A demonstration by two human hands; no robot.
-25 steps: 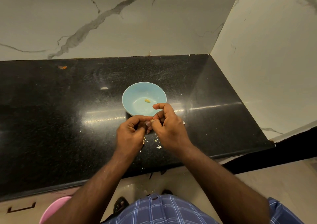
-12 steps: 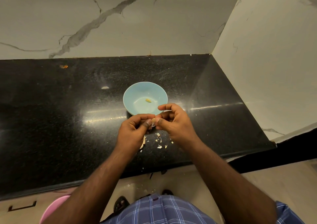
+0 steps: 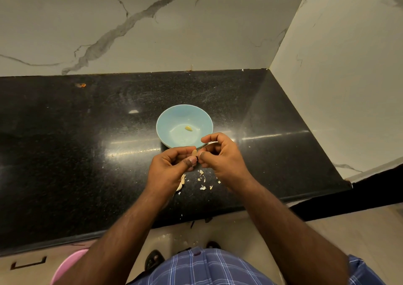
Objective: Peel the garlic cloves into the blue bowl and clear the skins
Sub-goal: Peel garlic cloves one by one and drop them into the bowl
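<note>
A blue bowl stands on the black counter with one peeled yellow clove inside. Just in front of the bowl, my left hand pinches a small garlic clove between thumb and fingers. My right hand meets it fingertip to fingertip and holds a thin pale strip of skin that runs from the clove. Loose skins lie on the counter under both hands, with a larger pale piece beside my left wrist.
Marble walls close the counter at the back and on the right. The counter's front edge runs below my forearms. A pink tub sits on the floor at the lower left. A small orange speck lies at the back left.
My right hand has drawn slightly right and up, pulling a strip of skin off the clove. More skin flakes show on the counter below the hands.
</note>
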